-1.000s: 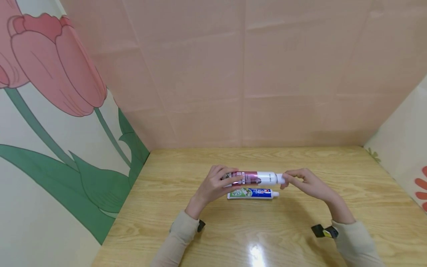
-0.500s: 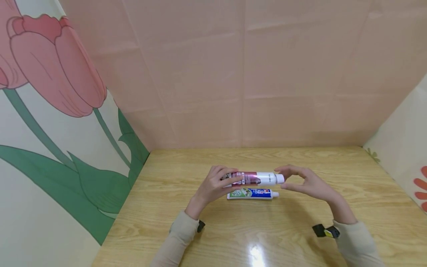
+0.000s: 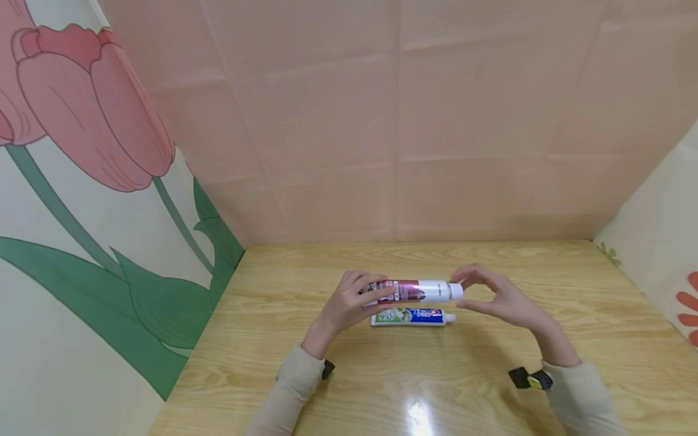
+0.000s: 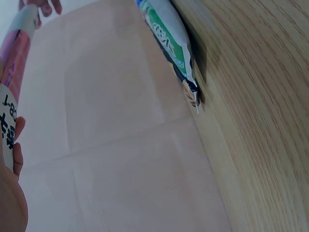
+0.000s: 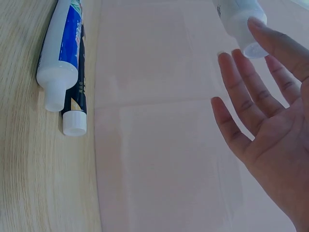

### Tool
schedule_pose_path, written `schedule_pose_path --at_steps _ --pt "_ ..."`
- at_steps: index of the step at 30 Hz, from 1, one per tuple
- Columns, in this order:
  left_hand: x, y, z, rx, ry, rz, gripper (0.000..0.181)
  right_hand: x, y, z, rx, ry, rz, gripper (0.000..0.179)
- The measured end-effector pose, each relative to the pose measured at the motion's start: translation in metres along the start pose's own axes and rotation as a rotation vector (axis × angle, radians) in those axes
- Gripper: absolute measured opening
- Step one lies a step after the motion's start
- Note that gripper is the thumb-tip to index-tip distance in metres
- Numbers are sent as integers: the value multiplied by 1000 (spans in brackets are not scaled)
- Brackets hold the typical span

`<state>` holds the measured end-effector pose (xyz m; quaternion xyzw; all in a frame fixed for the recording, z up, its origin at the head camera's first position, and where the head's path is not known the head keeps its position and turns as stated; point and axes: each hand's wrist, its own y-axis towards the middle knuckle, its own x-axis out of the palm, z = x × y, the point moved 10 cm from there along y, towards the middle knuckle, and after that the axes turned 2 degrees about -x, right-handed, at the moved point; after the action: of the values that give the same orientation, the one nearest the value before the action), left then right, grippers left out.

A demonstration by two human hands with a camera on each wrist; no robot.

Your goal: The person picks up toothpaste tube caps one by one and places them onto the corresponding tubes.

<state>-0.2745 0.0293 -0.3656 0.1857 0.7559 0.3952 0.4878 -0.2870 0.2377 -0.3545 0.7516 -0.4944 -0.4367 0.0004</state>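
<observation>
My left hand [image 3: 349, 300] grips a maroon-and-white toothpaste tube [image 3: 435, 291] by its left part, holding it level over the table with the white cap [image 3: 457, 292] pointing right. Thumb and fingers of my right hand [image 3: 507, 300] stand apart around the cap end; in the right wrist view the spread fingers [image 5: 246, 96] hold nothing and the thumb overlaps the cap's edge. Just below the held tube in the head view lies a green-and-blue toothpaste tube [image 3: 417, 316]. A black tube with a white cap [image 5: 75, 123] lies behind it, hidden in the head view.
The wood-grain table [image 3: 338, 387] meets a pink-covered wall [image 3: 349, 151] at the back. A tulip-painted wall [image 3: 82, 109] rises on the left, and a pale wall with red petals [image 3: 688, 303] stands to the right.
A second ago my right fingers pinched the cap; they have since let go and spread apart around it. My left hand and the tube have hardly moved.
</observation>
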Motion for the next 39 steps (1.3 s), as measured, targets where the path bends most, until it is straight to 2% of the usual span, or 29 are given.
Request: schedule_pose_path --at_steps 4,10,14,32,39 --pt "0 0 0 1 -3 0 39 -2 -2 5 -16 -30 35 39" --pt "0 -1 0 1 -4 5 39 -1 -7 29 31 -52 50 39" --pt "0 -2 0 6 -5 3 40 0 -8 36 47 -26 47 36" --pt "-1 -1 1 9 -12 5 39 2 -8 43 130 5 19 25" --pt "-2 -1 1 10 -6 5 39 4 -9 42 107 -4 -1 27"
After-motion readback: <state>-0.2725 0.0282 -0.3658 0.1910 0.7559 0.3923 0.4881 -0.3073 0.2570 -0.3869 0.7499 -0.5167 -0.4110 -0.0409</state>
